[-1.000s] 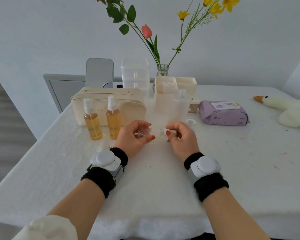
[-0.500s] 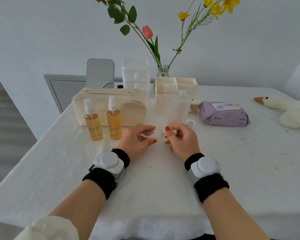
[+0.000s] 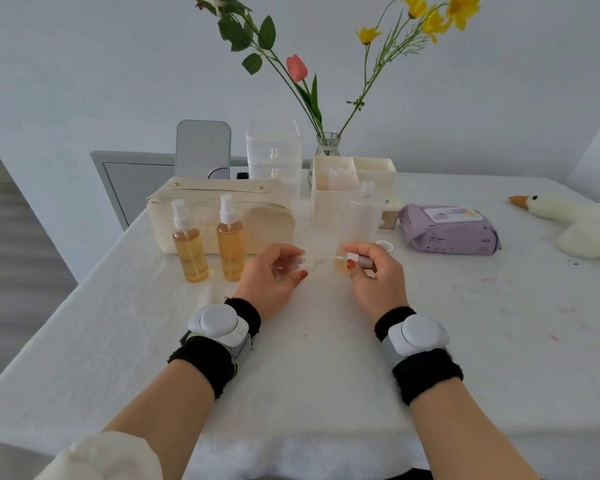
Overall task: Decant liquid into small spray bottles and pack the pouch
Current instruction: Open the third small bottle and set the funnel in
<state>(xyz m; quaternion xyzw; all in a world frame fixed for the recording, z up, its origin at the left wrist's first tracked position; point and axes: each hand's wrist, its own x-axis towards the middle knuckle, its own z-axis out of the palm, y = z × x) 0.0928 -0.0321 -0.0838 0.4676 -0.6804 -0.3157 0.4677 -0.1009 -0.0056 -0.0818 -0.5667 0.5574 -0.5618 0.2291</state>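
Head view. Left grip (image 3: 274,271): fingers curled round small bottle (image 3: 305,263), clear and blurred, its mouth turned toward the right grip, seemingly to receive the pump. Right grip (image 3: 374,271): pinches pump (image 3: 355,259), tube aimed at that mouth. Left of the left grip: two filled bottles (image 3: 230,242), upright, apparently finished. Behind them: pouch (image 3: 219,209), looks closed, not yet packed. Behind the right grip: supply bottle (image 3: 364,213), its cap (image 3: 383,244) lying beside it on the worktop (image 3: 326,375).
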